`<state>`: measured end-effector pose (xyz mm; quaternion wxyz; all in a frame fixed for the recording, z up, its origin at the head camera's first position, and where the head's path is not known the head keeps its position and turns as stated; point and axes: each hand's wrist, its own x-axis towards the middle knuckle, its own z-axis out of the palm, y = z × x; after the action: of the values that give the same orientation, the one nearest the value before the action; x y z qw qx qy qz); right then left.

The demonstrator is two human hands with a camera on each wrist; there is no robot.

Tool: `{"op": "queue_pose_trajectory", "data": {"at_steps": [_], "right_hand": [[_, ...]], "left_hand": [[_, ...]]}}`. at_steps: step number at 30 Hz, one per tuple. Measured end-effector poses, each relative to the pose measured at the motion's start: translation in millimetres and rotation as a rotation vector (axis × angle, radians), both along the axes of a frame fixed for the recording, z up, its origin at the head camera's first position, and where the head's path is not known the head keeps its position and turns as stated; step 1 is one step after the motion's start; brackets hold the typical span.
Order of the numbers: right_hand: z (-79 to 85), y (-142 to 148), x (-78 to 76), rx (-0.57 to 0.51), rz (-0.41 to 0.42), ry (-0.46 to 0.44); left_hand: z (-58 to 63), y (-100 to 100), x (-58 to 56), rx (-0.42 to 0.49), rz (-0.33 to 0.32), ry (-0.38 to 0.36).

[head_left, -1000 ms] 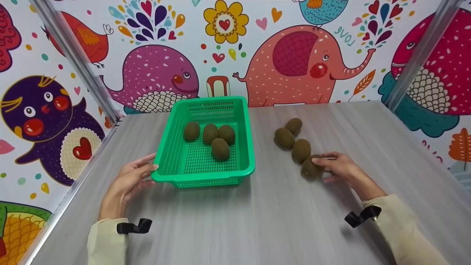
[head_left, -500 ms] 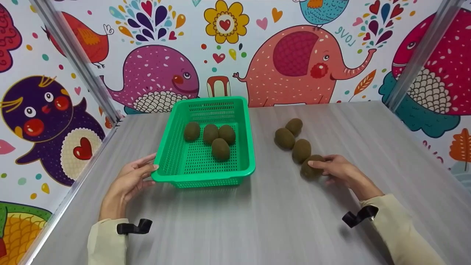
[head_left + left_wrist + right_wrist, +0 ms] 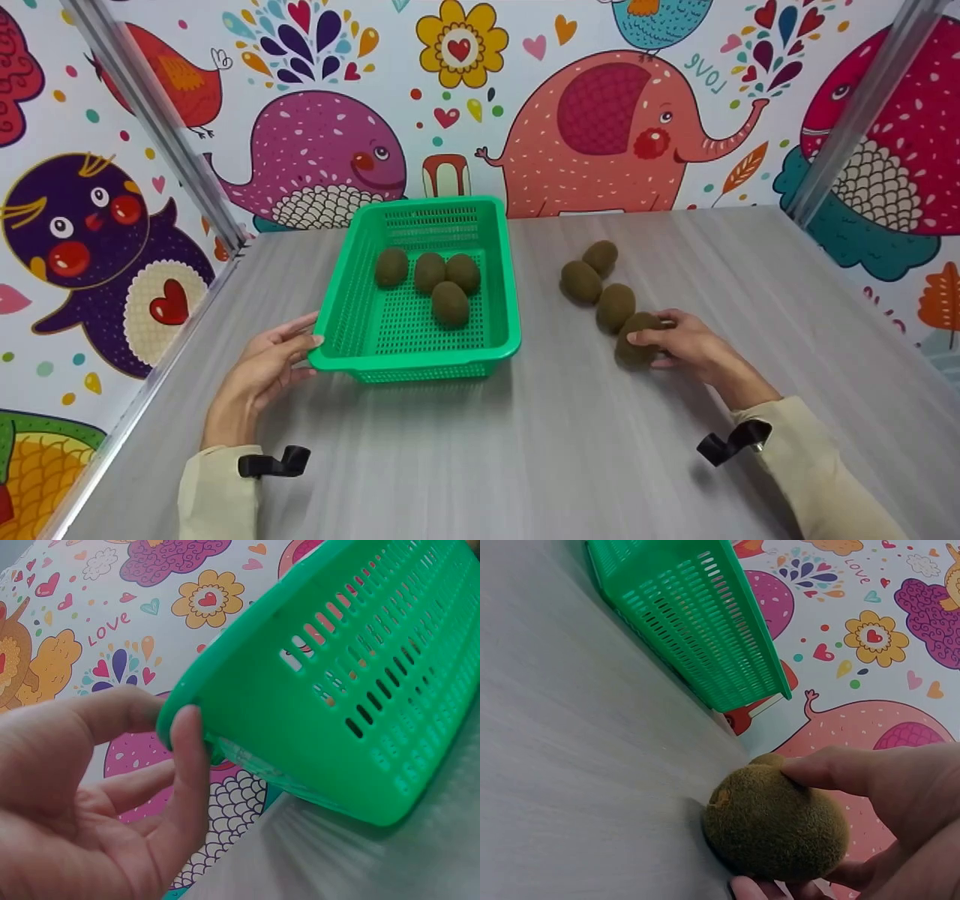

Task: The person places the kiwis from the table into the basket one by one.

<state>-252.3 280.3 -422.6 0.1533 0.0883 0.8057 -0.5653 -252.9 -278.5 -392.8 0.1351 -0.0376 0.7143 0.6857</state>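
Note:
My left hand (image 3: pixel 262 367) pinches the near left corner of a green plastic basket (image 3: pixel 420 358). In the left wrist view, the thumb and fingers meet at the basket's rim (image 3: pixel 225 652). Several brown fuzzy kiwis (image 3: pixel 450 304) lie inside, on the slotted floor. To the right of the basket, my right hand (image 3: pixel 694 345) grips the nearest kiwi (image 3: pixel 634 349) of a loose row on the table. The right wrist view shows the thumb on one side of that kiwi (image 3: pixel 772 825) and fingertips under its other side. Part of another kiwi (image 3: pixel 767 759) peeks out behind it.
Beyond the held kiwi, 3 more kiwis (image 3: pixel 615 307) run in a line towards the back. The grey table (image 3: pixel 525 465) meets a printed back wall (image 3: pixel 465 97). Metal posts (image 3: pixel 165 127) stand at the back corners.
My right thumb and fingers have closed round the nearest kiwi, which has turned slightly more upright. The left hand and basket have stayed where they were.

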Motion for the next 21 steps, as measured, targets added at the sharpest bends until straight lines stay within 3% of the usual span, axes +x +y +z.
{"op": "queue_pose_trajectory", "data": {"at_steps": [9,21], "right_hand": [[-2.8,4,-1.3,-0.158,-0.01,0.007],[10.4,1,-1.0,-0.344,-0.082,-0.011]], "left_hand": [[-0.3,0,0.1,0.009,-0.006,0.007],[-0.1,0,1.0,-0.004,-0.013,0.011]]}}
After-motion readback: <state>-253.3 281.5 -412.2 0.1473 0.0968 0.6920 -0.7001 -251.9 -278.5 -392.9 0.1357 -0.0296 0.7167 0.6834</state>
